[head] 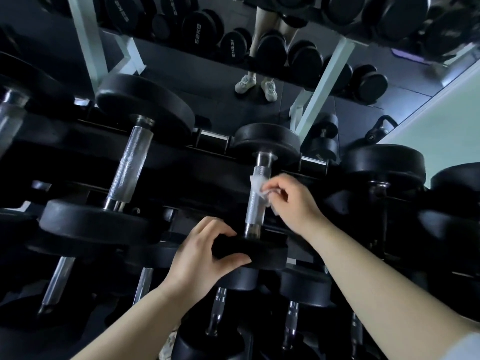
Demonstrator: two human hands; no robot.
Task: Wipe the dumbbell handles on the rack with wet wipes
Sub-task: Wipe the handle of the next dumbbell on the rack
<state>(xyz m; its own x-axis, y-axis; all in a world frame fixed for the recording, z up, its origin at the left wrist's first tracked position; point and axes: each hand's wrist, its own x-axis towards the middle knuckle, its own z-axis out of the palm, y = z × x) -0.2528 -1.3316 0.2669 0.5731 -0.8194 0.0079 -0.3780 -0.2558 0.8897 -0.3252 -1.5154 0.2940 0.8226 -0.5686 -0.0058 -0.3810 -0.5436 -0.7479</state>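
Note:
A black dumbbell lies on the rack at centre, its knurled steel handle (255,211) running away from me. My right hand (293,201) pinches a crumpled white wet wipe (258,187) against the upper part of that handle. My left hand (205,255) grips the near black head (262,252) of the same dumbbell, thumb below and fingers over its rim. The far head (267,141) rests on the rack's back rail.
A larger dumbbell with a long knurled handle (130,165) lies to the left, and another dumbbell (384,165) to the right. Smaller dumbbells (293,307) sit on the lower tier. A mirror behind shows a person's legs and shoes (257,85); a kettlebell (378,132) stands at the right.

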